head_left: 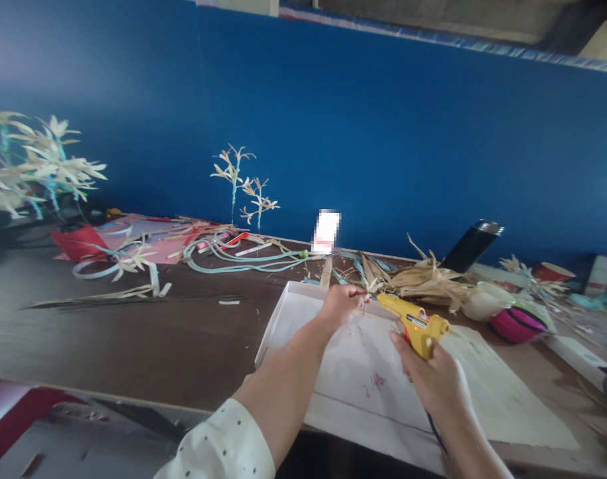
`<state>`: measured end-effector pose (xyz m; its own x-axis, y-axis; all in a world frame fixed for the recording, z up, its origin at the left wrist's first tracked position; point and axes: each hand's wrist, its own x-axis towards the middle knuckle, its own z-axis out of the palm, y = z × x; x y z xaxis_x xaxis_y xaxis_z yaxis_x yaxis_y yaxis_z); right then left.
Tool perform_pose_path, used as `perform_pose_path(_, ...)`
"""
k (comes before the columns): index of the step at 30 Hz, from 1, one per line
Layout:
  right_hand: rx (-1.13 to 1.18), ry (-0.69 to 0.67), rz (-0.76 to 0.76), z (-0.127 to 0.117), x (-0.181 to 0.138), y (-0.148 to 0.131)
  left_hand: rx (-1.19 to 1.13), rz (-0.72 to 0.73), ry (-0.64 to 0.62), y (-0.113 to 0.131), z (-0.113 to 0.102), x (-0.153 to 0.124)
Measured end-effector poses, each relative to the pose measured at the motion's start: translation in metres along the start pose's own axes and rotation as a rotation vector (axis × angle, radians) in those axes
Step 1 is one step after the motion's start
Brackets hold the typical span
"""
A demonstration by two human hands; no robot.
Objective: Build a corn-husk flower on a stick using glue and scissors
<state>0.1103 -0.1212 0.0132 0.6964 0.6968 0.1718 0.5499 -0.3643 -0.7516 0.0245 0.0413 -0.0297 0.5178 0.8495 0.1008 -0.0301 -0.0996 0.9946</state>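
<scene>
My right hand (436, 379) grips a yellow hot glue gun (414, 322), its nozzle pointing left toward my left hand. My left hand (341, 303) is closed in a pinch on a small pale husk piece (367, 293) held just at the nozzle tip. Both hands hover over a white shallow tray (293, 313) lined with paper. A pile of dried corn husks (428, 279) lies just beyond the tray.
Husk flowers on teal stems (238, 176) stand by the blue wall; a larger bunch (34, 166) rises at far left above a red pot (76, 241). Teal strips (233, 259), a black bottle (470, 246), a pink bowl (518, 324) and a red cup (553, 271) sit on the brown table.
</scene>
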Motion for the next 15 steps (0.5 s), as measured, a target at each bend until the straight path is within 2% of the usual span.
perform_pose_path(8, 0.102, -0.017, 0.057, 0.000, 0.000, 0.005, 0.014, 0.025, 0.000, 0.003, -0.001, -0.003)
perform_pose_path(15, 0.671, -0.012, 0.162, -0.010, 0.016, 0.030, 0.073, 0.060, 0.014, 0.000, -0.002, -0.001)
